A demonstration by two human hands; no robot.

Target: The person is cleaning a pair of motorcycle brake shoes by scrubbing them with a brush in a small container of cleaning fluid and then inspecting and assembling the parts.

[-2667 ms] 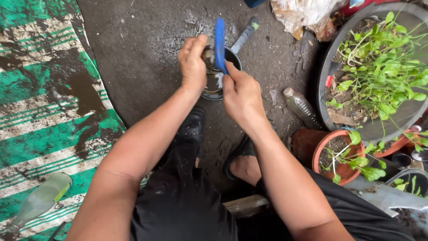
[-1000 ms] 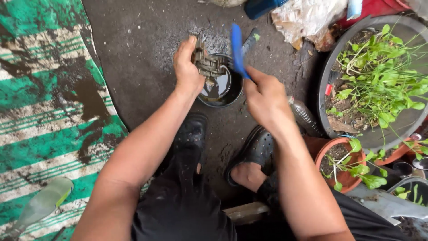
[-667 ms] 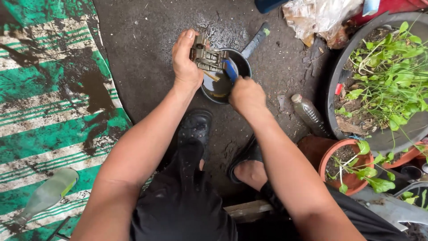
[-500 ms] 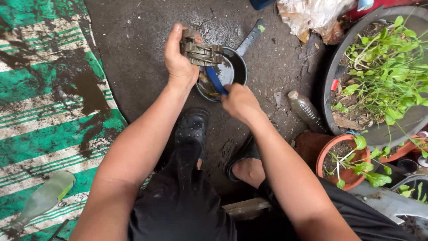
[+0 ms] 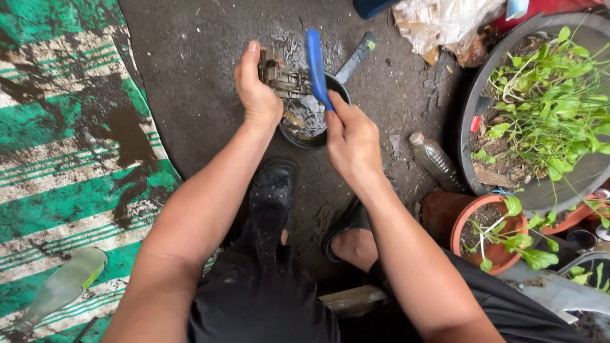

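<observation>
— Metal, grimy and greasy: that is what the left hand (image 5: 257, 95) has clamped, a small blocky machine part (image 5: 284, 77) with ports and lugs, held above the 11 o'clock edge of a little dark saucepan (image 5: 330, 136) on the concrete floor (image 5: 190, 82)

— How is the grip on it?

— Fingers curled shut round the part's left end, thumb along the near side. The right hand (image 5: 352, 140) is closed too, fisted on the handle of a blue toothbrush (image 5: 316, 60), whose head end sits against the part's right face, at about 3 o'clock from it

— How would you judge the part to handle?

— Stiff and dense for its size, I'd say; cast metal will not flex. The film of dirty liquid looks slick, so a loose pinch could let it slide. Best hold seems to be across the flat flanks, where the left hand already is, away from the thin protruding bits. The toothbrush is light, springy plastic, easy to steer from low on the handle

— And around it?

— Murky liquid in the saucepan right under the part, its handle pointing to 1 o'clock. A plastic bottle (image 5: 435, 159) lies at 3 o'clock from the saucepan, near a clay pot (image 5: 470, 244) of green seedlings. A green-and-white striped mat (image 5: 57, 171) sits out at 8 o'clock, well apart
</observation>
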